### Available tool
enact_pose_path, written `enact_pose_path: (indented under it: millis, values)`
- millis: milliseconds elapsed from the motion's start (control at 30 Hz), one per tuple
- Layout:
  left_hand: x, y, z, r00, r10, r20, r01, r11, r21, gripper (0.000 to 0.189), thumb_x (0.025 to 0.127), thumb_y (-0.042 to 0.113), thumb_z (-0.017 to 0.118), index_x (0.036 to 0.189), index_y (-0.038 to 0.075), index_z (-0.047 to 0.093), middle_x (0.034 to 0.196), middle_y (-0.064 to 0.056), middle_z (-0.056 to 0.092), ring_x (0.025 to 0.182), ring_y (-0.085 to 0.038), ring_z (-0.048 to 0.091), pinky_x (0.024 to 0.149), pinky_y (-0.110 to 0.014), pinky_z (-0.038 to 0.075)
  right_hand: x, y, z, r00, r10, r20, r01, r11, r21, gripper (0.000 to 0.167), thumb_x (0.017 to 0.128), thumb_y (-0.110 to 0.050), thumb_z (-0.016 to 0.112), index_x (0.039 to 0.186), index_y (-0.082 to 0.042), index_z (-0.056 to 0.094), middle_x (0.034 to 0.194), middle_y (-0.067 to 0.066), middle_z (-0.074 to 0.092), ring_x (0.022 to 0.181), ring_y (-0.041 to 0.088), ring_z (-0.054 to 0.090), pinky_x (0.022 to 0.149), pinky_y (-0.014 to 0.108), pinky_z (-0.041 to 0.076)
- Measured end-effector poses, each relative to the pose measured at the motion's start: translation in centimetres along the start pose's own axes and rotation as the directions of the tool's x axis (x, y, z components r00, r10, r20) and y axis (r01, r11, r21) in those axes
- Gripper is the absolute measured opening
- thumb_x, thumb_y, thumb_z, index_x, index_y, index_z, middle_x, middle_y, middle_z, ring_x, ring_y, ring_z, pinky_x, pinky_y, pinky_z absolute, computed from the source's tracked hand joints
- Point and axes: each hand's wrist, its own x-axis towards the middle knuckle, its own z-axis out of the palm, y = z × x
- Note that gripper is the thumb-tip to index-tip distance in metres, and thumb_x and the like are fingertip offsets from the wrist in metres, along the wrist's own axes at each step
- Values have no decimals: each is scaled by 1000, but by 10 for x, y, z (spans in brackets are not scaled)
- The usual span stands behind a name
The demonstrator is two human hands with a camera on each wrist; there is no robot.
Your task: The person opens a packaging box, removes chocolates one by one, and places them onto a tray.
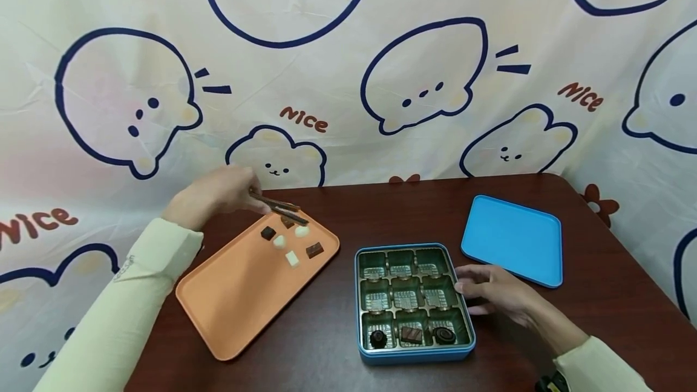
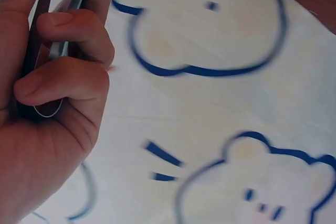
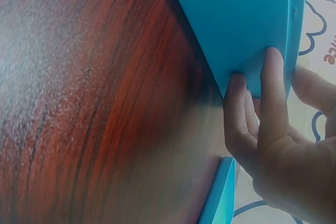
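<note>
My left hand (image 1: 220,195) grips metal tweezers (image 1: 280,205) over the far end of an orange tray (image 1: 234,307). The tweezers' tips overlap a brown chocolate (image 1: 287,222) in the head view; I cannot tell whether they hold it. Around it lie a dark chocolate (image 1: 268,233), a brown rectangular one (image 1: 314,250) and several white pieces (image 1: 292,258). My right hand (image 1: 498,292) rests against the right side of a blue box (image 3: 236,19), fingers extended along its wall and thumb at the rim. The box's gold compartmented insert (image 1: 406,284) has three dark chocolates (image 1: 411,336) in its near row.
A blue lid (image 1: 514,238) lies on the dark wood table (image 1: 370,210), right of and behind the box. Behind the table hangs a pale cloth (image 1: 337,83) with blue cartoon outlines. The tray stands left of the box, with a strip of table between them.
</note>
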Motion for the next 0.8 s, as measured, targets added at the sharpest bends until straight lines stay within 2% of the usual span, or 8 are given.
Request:
enact_pose_path:
  millis: [100,233,367,500,667,733,800]
  values:
    - [-6,24,-2,991,127,-45,-127,992,9,31,82,42,79,79,11,75,71,2,66,62,-13,55,60,-30,47,0,0,0,1000,-4,2,4,1000,-5,72,95,-21,69,149,9,31,133,26,54,105,26,67,84,45,57]
    - [-13,52,1,962,258,-87,-256,966,29,27,82,42,79,80,15,76,72,7,67,63,-8,58,62,-29,50,-1,0,0,1000,-8,5,8,1000,-7,73,95,-21,69,149,10,30,134,27,54,106,25,67,84,45,57]
    - [-23,78,8,942,321,-95,-320,947,23,20,82,41,80,77,22,75,68,13,64,58,-4,55,58,-27,47,-1,-1,0,1000,-4,10,4,1000,-6,73,95,-21,68,149,10,30,133,26,55,105,25,67,84,44,57]
    - [-32,99,17,924,372,-90,-374,927,-5,19,82,42,80,76,24,74,65,17,62,54,0,52,53,-24,45,0,-1,0,1000,5,7,-5,1000,-8,72,95,-21,68,149,9,30,133,26,55,104,26,68,84,44,57]
    - [-40,112,31,874,468,-131,-460,884,86,24,79,47,80,70,27,69,59,20,56,52,5,49,50,-22,40,0,-1,0,1000,0,12,1,1000,-8,72,96,-20,67,149,10,30,132,25,56,105,26,68,84,44,57]
    - [-42,116,37,862,492,-124,-484,871,86,23,79,47,80,72,27,71,60,20,57,54,6,49,51,-21,40,0,0,0,1000,-2,14,2,1000,-7,72,96,-20,67,149,10,30,131,25,57,105,26,68,84,44,57]
    - [-44,120,43,862,498,-96,-494,867,69,22,80,46,79,75,26,74,61,19,58,53,6,49,51,-20,40,0,0,0,1000,-1,10,1,1000,-6,72,96,-20,68,149,10,30,131,24,57,104,26,68,84,44,57]
